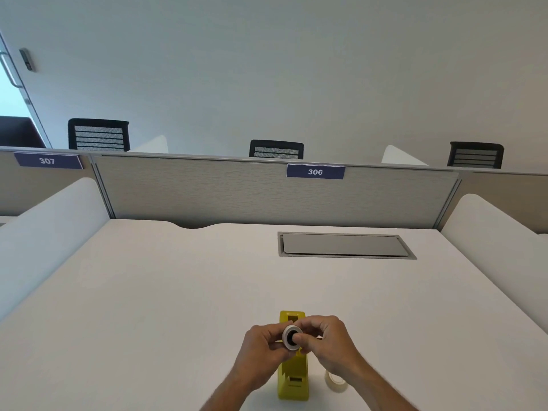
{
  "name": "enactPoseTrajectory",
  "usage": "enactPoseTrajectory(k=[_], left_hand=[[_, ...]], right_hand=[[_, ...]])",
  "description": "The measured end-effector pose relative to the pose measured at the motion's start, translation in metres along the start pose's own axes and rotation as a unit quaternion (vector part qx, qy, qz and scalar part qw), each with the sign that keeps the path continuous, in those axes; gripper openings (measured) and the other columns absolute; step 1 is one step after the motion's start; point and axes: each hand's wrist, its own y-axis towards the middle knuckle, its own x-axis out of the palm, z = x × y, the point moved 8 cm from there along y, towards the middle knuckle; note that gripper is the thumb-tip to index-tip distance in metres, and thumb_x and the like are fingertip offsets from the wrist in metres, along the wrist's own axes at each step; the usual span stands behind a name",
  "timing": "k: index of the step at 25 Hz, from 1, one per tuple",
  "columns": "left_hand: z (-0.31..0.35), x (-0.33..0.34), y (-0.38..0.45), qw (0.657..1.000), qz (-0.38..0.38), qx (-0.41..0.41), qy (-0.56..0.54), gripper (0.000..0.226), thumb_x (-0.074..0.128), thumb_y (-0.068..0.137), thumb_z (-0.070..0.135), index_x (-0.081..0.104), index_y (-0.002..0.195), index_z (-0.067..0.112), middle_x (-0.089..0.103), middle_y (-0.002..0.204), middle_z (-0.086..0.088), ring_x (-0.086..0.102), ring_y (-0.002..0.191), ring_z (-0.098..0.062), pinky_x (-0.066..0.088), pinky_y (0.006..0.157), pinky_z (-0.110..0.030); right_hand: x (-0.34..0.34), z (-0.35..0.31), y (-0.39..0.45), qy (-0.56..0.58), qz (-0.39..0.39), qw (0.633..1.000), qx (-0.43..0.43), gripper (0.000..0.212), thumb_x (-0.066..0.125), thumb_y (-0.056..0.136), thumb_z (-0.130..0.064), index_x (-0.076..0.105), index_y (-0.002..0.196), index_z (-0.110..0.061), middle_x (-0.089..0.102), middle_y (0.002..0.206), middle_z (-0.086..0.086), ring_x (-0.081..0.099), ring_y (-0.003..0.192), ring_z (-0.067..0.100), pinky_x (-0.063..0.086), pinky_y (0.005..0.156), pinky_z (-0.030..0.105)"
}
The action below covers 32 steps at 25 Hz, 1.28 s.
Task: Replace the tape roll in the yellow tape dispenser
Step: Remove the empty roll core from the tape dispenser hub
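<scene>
Between the fingers of both hands, just above the desk [148,292], sits a small grey ring with a black hub in its centre [291,336], likely a tape core on its spindle, with its round face turned up toward the camera. The left hand [262,350] curls its fingers [274,345] closed around the ring's left rim, while the right hand [329,341] closes on it from the other side, its thumb tip pressed on the black hub and its other fingers [308,323] bent over the top. Directly beneath the fingers stands the yellow plastic tape dispenser [293,378], lying lengthwise away from the person on the white desk, its far end showing beyond the knuckles and its near end below the wrists. Just right of the dispenser, under the right wrist, a roll of pale translucent tape [336,382] rests on the desk, partly hidden by the forearm. Farther beyond the fingers, a grey rectangular cable hatch [344,245] is set flush in the desk.
</scene>
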Motion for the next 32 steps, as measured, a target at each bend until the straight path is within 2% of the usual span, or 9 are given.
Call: enactPoseTrajectory(k=[3,7,12,18,22,26,30,32], left_hand=[[0.001,0.000,0.001,1.000,0.004,-0.006,0.002,0.047,0.075,0.077,-0.006,0.077,0.108,0.029,0.078,0.100,0.006,0.075,0.093,-0.018,0.060,0.088,-0.039],[0.004,0.001,0.002,1.000,0.004,-0.015,0.010,0.046,0.078,0.076,-0.005,0.077,0.104,0.033,0.078,0.099,0.009,0.074,0.094,-0.016,0.061,0.087,-0.036],[0.005,0.002,0.003,1.000,-0.006,-0.025,0.015,0.044,0.079,0.076,-0.004,0.078,0.104,0.030,0.078,0.098,0.008,0.074,0.095,-0.017,0.060,0.087,-0.035],[0.009,0.002,0.003,0.999,-0.015,-0.023,0.016,0.043,0.078,0.076,-0.003,0.078,0.106,0.028,0.078,0.099,0.007,0.073,0.098,-0.017,0.059,0.091,-0.038],[0.008,0.004,0.002,0.999,-0.023,-0.021,0.027,0.043,0.080,0.077,0.001,0.078,0.105,0.033,0.078,0.098,0.009,0.073,0.098,-0.016,0.059,0.090,-0.037],[0.009,0.007,0.002,0.999,-0.025,-0.014,0.037,0.039,0.079,0.079,0.009,0.077,0.102,0.040,0.078,0.096,0.011,0.073,0.095,-0.013,0.061,0.087,-0.037],[0.013,0.011,0.002,0.999,-0.031,-0.004,0.028,0.040,0.077,0.079,0.009,0.076,0.106,0.038,0.078,0.098,0.009,0.073,0.097,-0.014,0.059,0.090,-0.037],[0.014,0.011,0.003,0.999,-0.032,-0.003,0.023,0.045,0.075,0.080,0.003,0.075,0.108,0.037,0.078,0.099,0.008,0.073,0.098,-0.015,0.059,0.090,-0.038]], right_hand=[[-0.001,-0.003,-0.001,-0.018,0.009,1.000,-0.008,0.022,0.080,0.081,-0.011,0.079,0.083,-0.033,0.077,0.079,-0.005,0.072,0.072,0.012,0.060,0.063,0.025],[-0.002,-0.008,-0.003,-0.034,0.019,0.999,-0.021,0.025,0.080,0.081,-0.010,0.078,0.080,-0.036,0.077,0.080,-0.005,0.071,0.071,0.013,0.060,0.062,0.026],[-0.003,-0.008,-0.006,-0.050,0.034,0.998,-0.028,0.020,0.080,0.081,-0.013,0.078,0.083,-0.032,0.075,0.082,-0.007,0.069,0.072,0.011,0.060,0.064,0.025],[-0.002,-0.007,-0.010,-0.056,0.060,0.996,-0.038,0.029,0.081,0.080,-0.013,0.076,0.079,-0.041,0.073,0.084,-0.016,0.067,0.076,0.006,0.056,0.063,0.020],[-0.002,-0.005,-0.007,-0.028,0.014,0.999,-0.014,0.016,0.082,0.078,-0.016,0.078,0.084,-0.030,0.076,0.080,-0.003,0.070,0.074,0.015,0.062,0.061,0.031],[-0.003,-0.007,-0.005,-0.029,-0.022,0.999,-0.010,0.022,0.086,0.068,-0.028,0.077,0.088,-0.031,0.073,0.068,-0.003,0.066,0.059,0.010,0.058,0.056,0.025],[-0.005,-0.005,-0.002,0.009,-0.021,1.000,-0.010,0.020,0.086,0.069,-0.016,0.080,0.086,-0.026,0.070,0.060,-0.001,0.062,0.054,0.012,0.054,0.053,0.027],[-0.006,-0.004,-0.002,0.028,-0.010,0.999,-0.012,0.021,0.085,0.067,-0.019,0.081,0.087,-0.023,0.070,0.060,0.000,0.061,0.054,0.012,0.052,0.053,0.027]])
